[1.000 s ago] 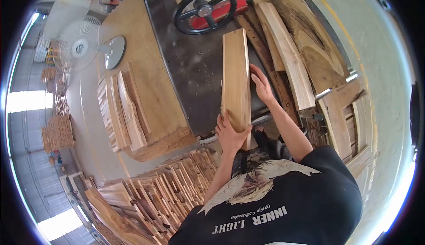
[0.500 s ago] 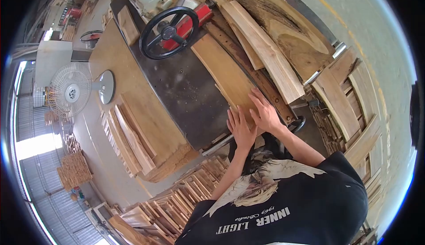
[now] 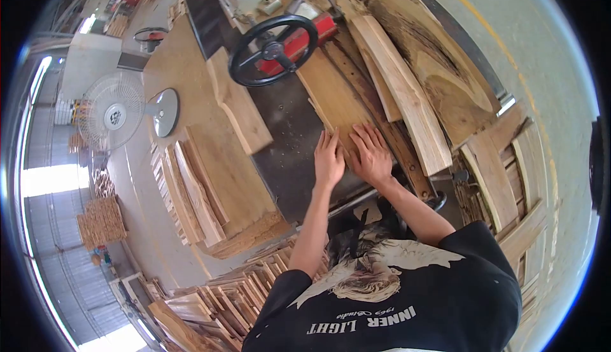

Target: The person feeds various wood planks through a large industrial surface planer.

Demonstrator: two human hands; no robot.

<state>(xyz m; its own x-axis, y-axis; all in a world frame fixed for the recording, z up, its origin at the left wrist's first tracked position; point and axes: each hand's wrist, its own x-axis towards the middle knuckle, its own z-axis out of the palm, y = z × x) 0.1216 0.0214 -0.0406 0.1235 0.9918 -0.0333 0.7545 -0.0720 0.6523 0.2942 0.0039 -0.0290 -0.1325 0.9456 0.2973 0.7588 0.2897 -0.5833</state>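
A long, flat wooden board [image 3: 332, 94] lies on the dark metal machine table [image 3: 286, 177], its far part passing beside and partly behind the black handwheel [image 3: 273, 51]. My right hand [image 3: 372, 157] rests on the near part of this board, palm down with fingers spread. At the board's left edge is my left hand [image 3: 330, 160], its fingers stretched forward and touching the wood there. A thin splinter sticks out along that edge. Left of the handwheel, another board [image 3: 238, 104] with a wavy edge lies partly on the dark table and partly on the plywood surface.
Right of the board runs a rusty metal rail [image 3: 382, 120]. Beyond it lie a pale plank [image 3: 404, 91] and a wide slab [image 3: 445, 66]. A fan [image 3: 114, 115] stands to the left on the plywood top [image 3: 203, 174]. Stacked wood strips [image 3: 235, 301] sit near my body.
The board under my hands has moved forward toward the handwheel. The wavy-edged board has come nearer to me along the table. My left hand has shifted to the board's left edge.
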